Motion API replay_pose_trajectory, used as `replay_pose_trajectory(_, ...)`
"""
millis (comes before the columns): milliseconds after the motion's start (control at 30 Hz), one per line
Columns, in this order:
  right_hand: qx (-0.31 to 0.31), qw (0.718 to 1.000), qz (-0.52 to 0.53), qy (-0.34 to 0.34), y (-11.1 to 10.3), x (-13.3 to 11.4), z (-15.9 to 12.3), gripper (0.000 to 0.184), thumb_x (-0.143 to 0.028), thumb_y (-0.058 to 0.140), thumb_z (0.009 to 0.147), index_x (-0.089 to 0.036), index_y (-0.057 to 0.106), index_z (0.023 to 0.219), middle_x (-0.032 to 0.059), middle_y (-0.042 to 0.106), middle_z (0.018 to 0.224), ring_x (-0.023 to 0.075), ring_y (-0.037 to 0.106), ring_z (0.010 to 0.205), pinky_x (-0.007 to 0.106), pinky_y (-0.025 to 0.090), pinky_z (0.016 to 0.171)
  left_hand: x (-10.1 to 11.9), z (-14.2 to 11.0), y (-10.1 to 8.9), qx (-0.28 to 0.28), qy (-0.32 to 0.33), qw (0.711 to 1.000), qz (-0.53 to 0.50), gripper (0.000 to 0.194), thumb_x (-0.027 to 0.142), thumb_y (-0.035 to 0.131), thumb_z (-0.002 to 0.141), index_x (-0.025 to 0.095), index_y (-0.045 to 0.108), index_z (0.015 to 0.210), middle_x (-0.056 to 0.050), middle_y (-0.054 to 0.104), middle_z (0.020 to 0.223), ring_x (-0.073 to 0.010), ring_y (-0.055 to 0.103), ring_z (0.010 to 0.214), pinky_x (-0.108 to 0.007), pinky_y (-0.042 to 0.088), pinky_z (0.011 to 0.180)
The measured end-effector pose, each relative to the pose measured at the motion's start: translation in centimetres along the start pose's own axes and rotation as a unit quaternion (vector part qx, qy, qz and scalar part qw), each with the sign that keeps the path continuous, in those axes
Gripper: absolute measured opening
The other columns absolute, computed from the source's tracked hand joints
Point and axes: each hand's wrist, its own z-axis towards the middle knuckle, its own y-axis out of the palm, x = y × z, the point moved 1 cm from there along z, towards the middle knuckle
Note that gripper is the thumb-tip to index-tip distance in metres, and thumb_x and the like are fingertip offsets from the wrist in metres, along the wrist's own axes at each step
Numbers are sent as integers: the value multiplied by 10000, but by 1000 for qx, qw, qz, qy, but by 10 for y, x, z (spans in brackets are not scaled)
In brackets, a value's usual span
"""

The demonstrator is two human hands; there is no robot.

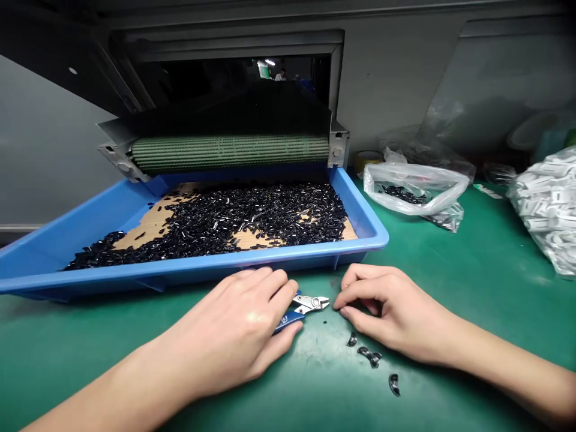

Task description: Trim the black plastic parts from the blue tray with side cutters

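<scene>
My left hand (252, 321) is closed around the blue handles of a pair of flush cutters (310, 304), whose metal jaws point right. Just beyond the jaw tips, my right hand (391, 309) has thumb and fingertips pinched together; whatever they hold is too small or hidden to make out. On the green tabletop below the right hand lie several small curved black plastic pieces (394, 384). A tiny black scrap (324, 322) rests under the cutter jaws.
Behind my hands, a blue tray (270, 259) holds a heap of small black parts (252, 210) under a green conveyor belt (229, 153). An opened plastic bag (416, 180) with black parts, a tape roll (368, 159) and a bag of white parts (551, 204) stand to the right.
</scene>
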Motion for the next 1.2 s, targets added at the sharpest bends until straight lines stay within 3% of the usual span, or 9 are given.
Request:
replay_pose_trajectory(133, -26, 999, 26, 40, -7, 0, 1, 246, -41, 654, 860, -225, 803, 928, -24, 664, 854, 105, 537, 667, 238, 415, 617, 1, 2, 4, -7, 3, 1000, -19, 330, 369, 443, 1074, 173, 616, 1274, -98, 646, 1137, -287, 630, 1021, -467, 510, 859)
replay_pose_trajectory(367, -6, 995, 5, 103, -7, 0, 3, 137, -76, 722, 797, -211, 742, 811, -59, 632, 743, 98, 468, 596, 248, 368, 553, -3, 6, 8, -1, 14, 999, -37, 326, 376, 452, 1073, 188, 602, 1293, -75, 635, 1131, -277, 619, 1016, -466, 504, 860)
replay_pose_trajectory(633, -15, 996, 9, 87, -7, 0, 2, 223, -24, 689, 786, -223, 786, 810, -60, 663, 755, 95, 497, 617, 245, 381, 594, -4, 8, 8, 1, 37, 998, -43, 305, 379, 445, 1080, 199, 596, 1275, -58, 614, 1086, -258, 593, 971, -447, 489, 847)
replay_pose_trajectory(1033, -10, 999, 15, 50, -4, -2, 1, 232, 6, 663, 816, -189, 789, 815, -48, 644, 743, 92, 534, 652, 235, 382, 634, 5, 22, -11, -56, 84, 993, 64, 357, 378, 378, 1095, 163, 633, 1222, -103, 629, 1077, -327, 609, 1017, -502, 518, 788)
replay_pose_trajectory(1200, -12, 999, 14, 51, -6, -1, 1, 187, -29, 684, 862, -182, 788, 837, -40, 661, 761, 96, 561, 671, 231, 391, 633, 9, 33, -19, -79, 145, 979, 117, 237, 302, 488, 1054, 160, 671, 1002, -59, 569, 868, -281, 588, 775, -471, 506, 627)
